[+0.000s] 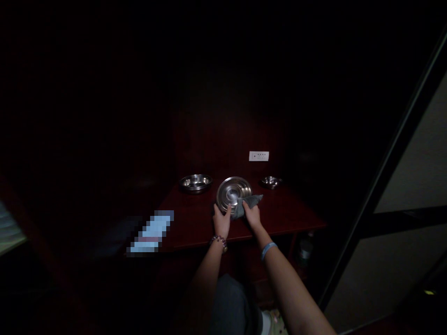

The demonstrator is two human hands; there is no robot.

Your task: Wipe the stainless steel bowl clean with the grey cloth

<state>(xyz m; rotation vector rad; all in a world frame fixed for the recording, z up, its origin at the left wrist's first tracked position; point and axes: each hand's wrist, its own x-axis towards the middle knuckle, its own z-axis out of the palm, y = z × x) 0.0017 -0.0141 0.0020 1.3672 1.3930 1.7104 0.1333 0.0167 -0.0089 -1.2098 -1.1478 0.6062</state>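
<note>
A round shiny metal dish [233,190] is held tilted up over the front part of a dark red table [195,228]. My left hand [222,220] grips its lower left edge, the thumb lying on the near face. At the lower right edge my right hand [252,215] presses a grey cloth [240,208] against the dish, and a corner of the cloth sticks out to the right. Behind the dish to the left stands a wide metal bowl [196,183]; a smaller metal bowl [271,182] is at the back right.
A white socket panel [259,156] is on the dark red back wall. Left of the table is a blurred-out bright blue patch [152,234]. A jar-like object [305,251] sits under the table's right side. A dark frame edge slants along the right.
</note>
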